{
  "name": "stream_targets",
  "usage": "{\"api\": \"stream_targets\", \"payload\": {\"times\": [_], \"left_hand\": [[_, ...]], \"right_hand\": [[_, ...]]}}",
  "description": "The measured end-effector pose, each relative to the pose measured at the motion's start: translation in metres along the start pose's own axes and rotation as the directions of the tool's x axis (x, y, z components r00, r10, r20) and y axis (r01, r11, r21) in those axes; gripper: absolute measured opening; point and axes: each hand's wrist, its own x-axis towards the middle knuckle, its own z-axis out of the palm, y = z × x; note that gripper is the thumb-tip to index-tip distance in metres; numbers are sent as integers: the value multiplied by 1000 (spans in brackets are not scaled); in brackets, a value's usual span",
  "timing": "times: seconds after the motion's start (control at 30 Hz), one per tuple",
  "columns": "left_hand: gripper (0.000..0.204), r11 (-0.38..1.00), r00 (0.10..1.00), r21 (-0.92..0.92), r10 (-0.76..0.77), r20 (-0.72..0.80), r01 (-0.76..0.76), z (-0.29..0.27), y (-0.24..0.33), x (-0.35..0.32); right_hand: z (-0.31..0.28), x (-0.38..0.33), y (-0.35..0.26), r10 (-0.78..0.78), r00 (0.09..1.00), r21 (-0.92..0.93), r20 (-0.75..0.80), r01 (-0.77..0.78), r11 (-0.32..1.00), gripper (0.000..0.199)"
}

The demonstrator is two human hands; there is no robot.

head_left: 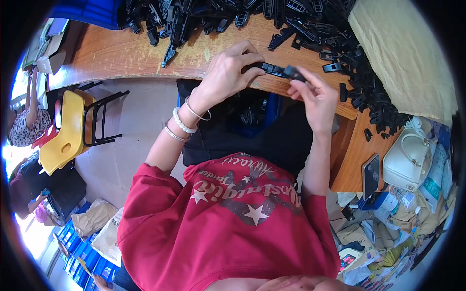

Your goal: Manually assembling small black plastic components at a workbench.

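Note:
My left hand (227, 72), with bracelets on its wrist, pinches a long, narrow black plastic part (273, 69) just above the table's near edge. Between the thumb and fingers of my right hand (318, 97) is a small black plastic piece (294, 73), a little blurred. It sits at the right end of the long part; whether the two are joined I cannot tell. Beyond my hands lies a heap of long black plastic parts (182, 22). Smaller black pieces (357, 92) spread down the table's right side.
The worn wooden table (121, 53) curves across the top. Below its edge a blue bin (255, 127) holds dark parts. A tan sack (398, 53), a phone (371, 174) and a white handbag (408, 157) are at right. A yellow chair (68, 133) and other people (30, 121) are at left.

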Motion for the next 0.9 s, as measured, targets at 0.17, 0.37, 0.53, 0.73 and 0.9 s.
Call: {"api": "stream_targets", "payload": {"times": [0.17,0.37,0.53,0.73,0.9], "left_hand": [[20,999,999,-1,54,6,-54,1,-4,0],[20,994,994,-13,110,9,-109,2,-5,2],[23,988,989,-39,147,-11,-148,7,-4,6],[25,989,991,-77,129,40,-126,0,-2,23],[30,809,874,355,483,52,-468,8,-18,61]], "right_hand": [[-3,6,4,-215,976,-368,39,215,905,27],[-1,10,8,-307,951,-388,43,299,872,29],[9,16,7,-398,912,-444,100,399,802,28],[-11,-5,2,-352,924,-315,147,382,869,12],[-35,14,4,-637,742,-910,-206,95,405,14]]}}
